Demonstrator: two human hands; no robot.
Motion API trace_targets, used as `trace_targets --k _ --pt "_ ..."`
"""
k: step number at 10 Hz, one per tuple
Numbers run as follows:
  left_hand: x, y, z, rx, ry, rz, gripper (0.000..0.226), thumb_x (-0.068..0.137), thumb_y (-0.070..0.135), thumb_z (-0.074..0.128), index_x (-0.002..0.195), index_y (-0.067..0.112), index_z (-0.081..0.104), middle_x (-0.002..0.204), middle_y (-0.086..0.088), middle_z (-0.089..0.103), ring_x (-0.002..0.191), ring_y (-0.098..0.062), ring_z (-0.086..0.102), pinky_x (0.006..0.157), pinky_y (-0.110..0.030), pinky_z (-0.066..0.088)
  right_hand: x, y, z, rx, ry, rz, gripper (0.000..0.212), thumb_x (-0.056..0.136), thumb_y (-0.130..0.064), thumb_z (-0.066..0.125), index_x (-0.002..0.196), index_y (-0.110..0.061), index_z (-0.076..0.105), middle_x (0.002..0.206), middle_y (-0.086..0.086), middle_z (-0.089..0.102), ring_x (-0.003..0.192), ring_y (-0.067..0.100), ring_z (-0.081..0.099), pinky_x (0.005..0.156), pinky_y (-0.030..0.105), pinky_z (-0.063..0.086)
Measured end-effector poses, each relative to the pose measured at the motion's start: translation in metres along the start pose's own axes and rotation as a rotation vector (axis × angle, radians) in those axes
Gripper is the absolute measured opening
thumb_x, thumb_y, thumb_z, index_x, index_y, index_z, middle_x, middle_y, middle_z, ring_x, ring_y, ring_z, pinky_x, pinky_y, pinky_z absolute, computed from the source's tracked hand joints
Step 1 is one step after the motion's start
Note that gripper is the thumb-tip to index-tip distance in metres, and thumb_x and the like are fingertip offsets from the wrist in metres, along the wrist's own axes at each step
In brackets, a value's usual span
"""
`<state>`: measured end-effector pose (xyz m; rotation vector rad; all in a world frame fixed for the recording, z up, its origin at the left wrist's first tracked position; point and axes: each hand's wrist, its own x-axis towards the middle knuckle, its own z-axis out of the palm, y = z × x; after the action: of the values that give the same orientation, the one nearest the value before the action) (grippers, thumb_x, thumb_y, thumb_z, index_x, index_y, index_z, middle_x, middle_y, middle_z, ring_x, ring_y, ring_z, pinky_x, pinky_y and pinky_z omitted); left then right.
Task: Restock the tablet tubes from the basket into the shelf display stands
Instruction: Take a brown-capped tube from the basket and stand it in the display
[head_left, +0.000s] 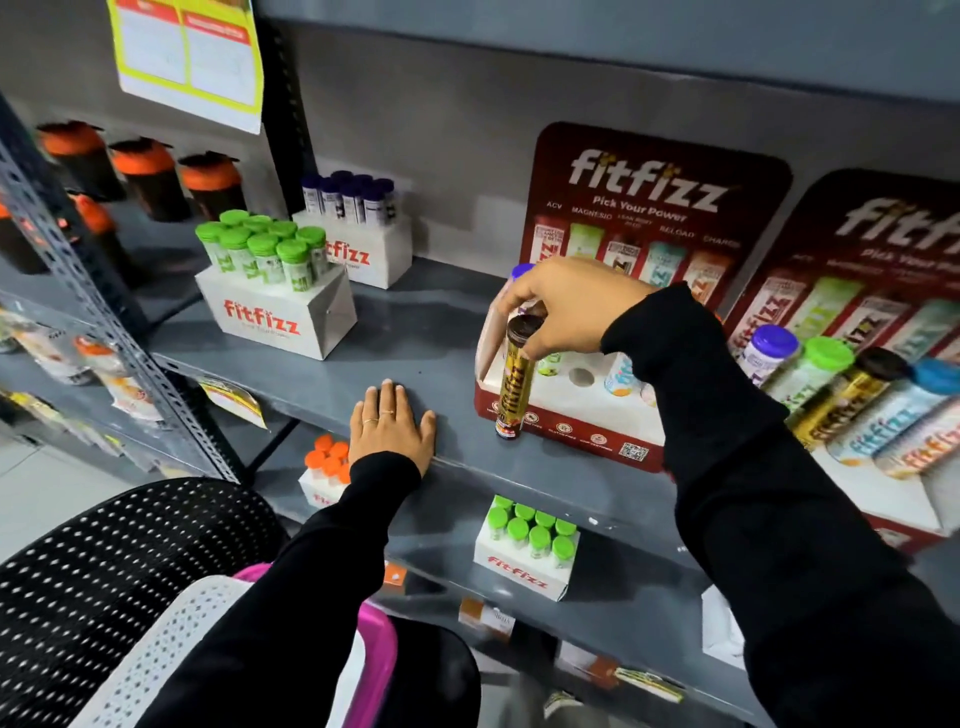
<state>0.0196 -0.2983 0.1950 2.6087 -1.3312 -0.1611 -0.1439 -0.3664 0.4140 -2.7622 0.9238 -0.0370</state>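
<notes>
My right hand (569, 306) pinches the brown cap of a gold tablet tube (515, 384), held upright at the front left corner of a red and white display stand (571, 431). The stand's white top has round holes, some with tubes in them; a purple cap (521, 271) shows behind my fingers. My left hand (390, 427) lies flat, palm down, on the grey shelf (415, 332) near its front edge, holding nothing. A white and pink basket (208, 649) sits at the bottom left, mostly hidden by my left sleeve.
A second stand (857, 395) at the right holds several leaning tubes. White boxes of green-capped tubes (270, 260) and purple-capped tubes (353, 200) stand at the shelf's left. Black shaker bottles (150, 179) line the far left. The lower shelf holds more boxes (527, 545). A black mesh chair back (104, 561).
</notes>
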Motion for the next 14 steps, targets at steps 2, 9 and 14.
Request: trace_targets --k 2,9,14 --pt "0.0 0.0 0.0 0.013 -0.011 0.0 0.063 0.097 0.045 0.02 0.147 0.008 0.01 0.159 -0.007 0.006 0.146 -0.025 0.002 0.12 -0.038 0.002 -0.013 0.014 -0.016 0.037 0.04 0.04 0.042 0.08 -0.001 0.07 0.116 -0.022 0.067 0.122 0.001 0.066 0.098 0.011 0.055 0.08 0.021 0.038" --pt "-0.002 0.001 -0.002 0.021 -0.031 -0.001 0.063 0.097 0.046 0.016 0.147 0.009 0.008 0.159 -0.007 0.003 0.146 -0.024 0.0 0.12 -0.038 0.001 -0.017 0.049 -0.021 0.017 0.195 0.311 0.038 0.084 -0.008 0.071 0.12 -0.016 0.064 0.131 0.009 0.059 0.121 0.026 0.053 0.098 0.033 0.045" --pt "-0.003 0.004 -0.007 0.003 -0.032 0.008 0.062 0.097 0.044 0.02 0.146 0.008 0.013 0.158 -0.009 0.007 0.146 -0.027 0.004 0.12 -0.038 0.003 -0.017 0.05 -0.001 -0.04 0.257 0.341 0.059 0.085 -0.011 0.068 0.137 -0.013 0.039 0.124 0.021 0.054 0.107 0.035 0.059 0.087 0.04 0.052"
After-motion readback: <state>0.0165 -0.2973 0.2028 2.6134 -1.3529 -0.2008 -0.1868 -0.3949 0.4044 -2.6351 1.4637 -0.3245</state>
